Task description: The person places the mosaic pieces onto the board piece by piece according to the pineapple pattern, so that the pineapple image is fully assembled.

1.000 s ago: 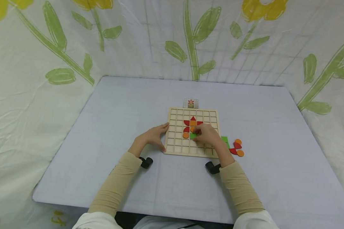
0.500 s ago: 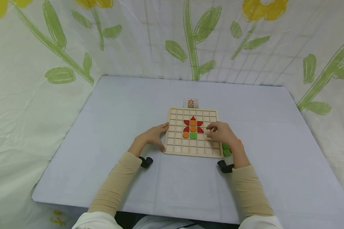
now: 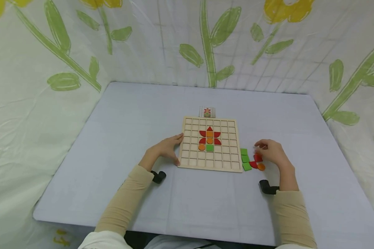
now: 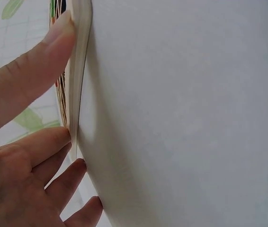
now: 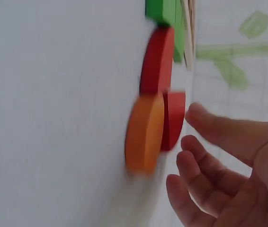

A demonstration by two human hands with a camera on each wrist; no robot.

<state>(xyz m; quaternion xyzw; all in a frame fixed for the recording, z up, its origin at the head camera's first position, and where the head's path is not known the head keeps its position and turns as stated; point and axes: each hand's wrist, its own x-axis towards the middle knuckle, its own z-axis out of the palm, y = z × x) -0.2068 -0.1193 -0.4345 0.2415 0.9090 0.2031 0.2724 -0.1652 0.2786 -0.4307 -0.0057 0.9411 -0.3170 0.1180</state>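
Note:
A wooden grid board (image 3: 191, 160) lies on the table, with red, orange and green pieces set in its middle squares. Along its left edge rests my left hand (image 3: 166, 147), thumb near the front corner and straight fingers farther back, touching the rim (image 4: 77, 90). To the right of the board, my right hand (image 3: 272, 151) is over the loose pieces, thumb and fingers apart. Its fingertips are close to a red curved piece (image 5: 175, 120); another red piece (image 5: 157, 61) and an orange disc (image 5: 143, 135) lie beside it. Nothing shows between the right fingers.
Several green squares (image 3: 245, 158) lie along the board's right edge. Behind the board is a small pattern card (image 3: 207, 112) with a red and green figure. A white sheet (image 3: 143, 52) painted with flowers hangs behind the table (image 3: 137, 114).
My right hand has left the middle of the board and moved right to the loose pieces, uncovering the red pieces it hid. The left hand has stayed at the board's edge.

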